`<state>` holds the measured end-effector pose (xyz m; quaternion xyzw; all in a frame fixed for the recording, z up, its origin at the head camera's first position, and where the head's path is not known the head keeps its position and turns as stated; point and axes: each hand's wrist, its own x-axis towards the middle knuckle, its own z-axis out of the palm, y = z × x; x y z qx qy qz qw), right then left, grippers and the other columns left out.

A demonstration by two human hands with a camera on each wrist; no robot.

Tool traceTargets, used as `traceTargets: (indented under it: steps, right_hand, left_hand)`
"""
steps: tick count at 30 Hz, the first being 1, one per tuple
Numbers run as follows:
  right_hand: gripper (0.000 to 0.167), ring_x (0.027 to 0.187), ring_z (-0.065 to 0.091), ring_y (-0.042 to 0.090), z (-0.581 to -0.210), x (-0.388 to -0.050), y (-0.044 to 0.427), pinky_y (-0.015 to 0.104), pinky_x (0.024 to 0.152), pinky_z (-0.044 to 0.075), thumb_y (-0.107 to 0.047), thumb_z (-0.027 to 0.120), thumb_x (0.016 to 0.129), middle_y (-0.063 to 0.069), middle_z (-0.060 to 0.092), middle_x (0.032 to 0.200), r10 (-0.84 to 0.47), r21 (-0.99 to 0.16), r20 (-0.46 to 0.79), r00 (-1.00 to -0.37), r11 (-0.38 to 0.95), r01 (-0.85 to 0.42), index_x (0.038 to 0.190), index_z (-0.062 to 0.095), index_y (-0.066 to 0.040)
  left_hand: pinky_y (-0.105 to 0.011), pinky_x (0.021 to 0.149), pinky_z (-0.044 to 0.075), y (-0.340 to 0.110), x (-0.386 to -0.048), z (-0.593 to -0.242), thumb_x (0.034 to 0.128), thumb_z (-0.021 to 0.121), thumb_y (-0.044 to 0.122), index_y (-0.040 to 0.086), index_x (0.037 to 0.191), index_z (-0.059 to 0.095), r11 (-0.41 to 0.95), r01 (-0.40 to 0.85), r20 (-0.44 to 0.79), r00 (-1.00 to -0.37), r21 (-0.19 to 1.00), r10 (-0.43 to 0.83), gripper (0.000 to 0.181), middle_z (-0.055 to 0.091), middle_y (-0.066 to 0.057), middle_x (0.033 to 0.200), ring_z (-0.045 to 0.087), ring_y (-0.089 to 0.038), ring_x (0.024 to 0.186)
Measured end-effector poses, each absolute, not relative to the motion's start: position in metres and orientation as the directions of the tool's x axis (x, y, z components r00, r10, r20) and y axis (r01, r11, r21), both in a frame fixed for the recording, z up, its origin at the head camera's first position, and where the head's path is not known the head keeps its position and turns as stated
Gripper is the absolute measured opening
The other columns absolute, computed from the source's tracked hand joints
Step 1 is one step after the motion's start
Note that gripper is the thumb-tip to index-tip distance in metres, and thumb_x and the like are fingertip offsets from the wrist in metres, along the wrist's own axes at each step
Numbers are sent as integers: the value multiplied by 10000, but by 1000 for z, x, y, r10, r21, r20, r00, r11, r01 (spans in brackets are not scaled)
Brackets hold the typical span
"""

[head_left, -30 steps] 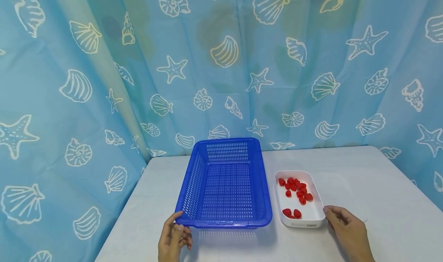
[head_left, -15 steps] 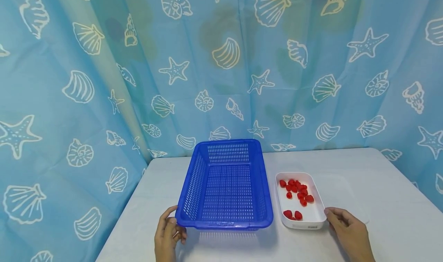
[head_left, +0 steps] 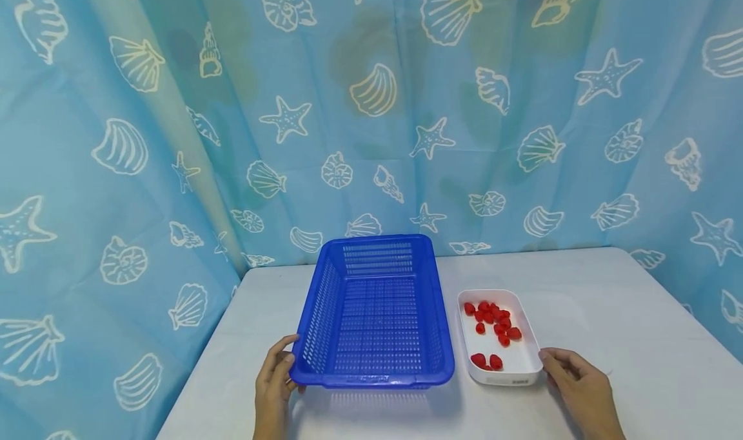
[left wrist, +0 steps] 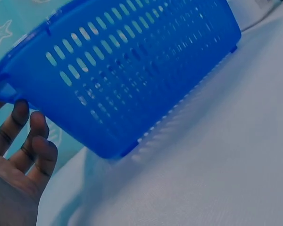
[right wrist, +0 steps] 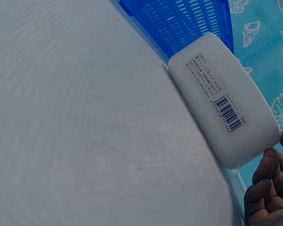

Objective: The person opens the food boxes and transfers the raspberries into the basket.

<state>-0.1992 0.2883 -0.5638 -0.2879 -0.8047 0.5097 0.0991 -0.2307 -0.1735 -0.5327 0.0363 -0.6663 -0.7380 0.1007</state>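
Observation:
A blue plastic basket [head_left: 380, 327] with slotted walls stands on the table, nothing inside it. At its near left corner my left hand [head_left: 273, 385] holds the rim; in the left wrist view several curled fingers [left wrist: 41, 155] show just below that corner. To the basket's right lies a white rectangular container [head_left: 525, 362] holding several red raspberries [head_left: 500, 320], most of them bunched toward the back. My right hand [head_left: 583, 391] pinches the container's near right corner between thumb and fingers. A printed label [right wrist: 226, 113] with a barcode shows on its near wall.
A white cloth covers the table [head_left: 604, 311]. Behind and on both sides hangs a light blue curtain [head_left: 371, 104] with shell and starfish prints, close to the table's back edge. The basket and container stand side by side with a narrow gap.
My left hand has shifted left from the basket's front edge round its near left corner, fingers now along the outer side. The right hand stays at the container. The head view shifts slightly.

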Motion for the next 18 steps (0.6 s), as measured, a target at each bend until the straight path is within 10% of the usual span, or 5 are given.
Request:
traceTargets:
  steps: [10, 18]
  right_hand:
    - [273, 814, 608, 198, -550, -192, 284, 109, 606, 451, -229, 680, 953, 82, 683, 948, 517, -824, 77, -853, 515, 237, 1141, 699, -32]
    - [162, 757, 511, 173, -525, -189, 282, 166, 601, 447, -129, 782, 854, -26, 590, 810, 214, -623, 299, -930, 782, -21, 1012, 759, -99]
  left_hand:
    - [-302, 558, 472, -173, -230, -535, 1015, 544, 224, 151, 1328, 605, -79, 92, 76, -979, 993, -190, 327, 439, -130, 962, 527, -171, 698]
    - [-298, 577, 481, -172, -230, -535, 1017, 540, 266, 180, 1338, 594, -46, 71, 62, -981, 996, -187, 336, 423, -124, 984, 533, -185, 726]
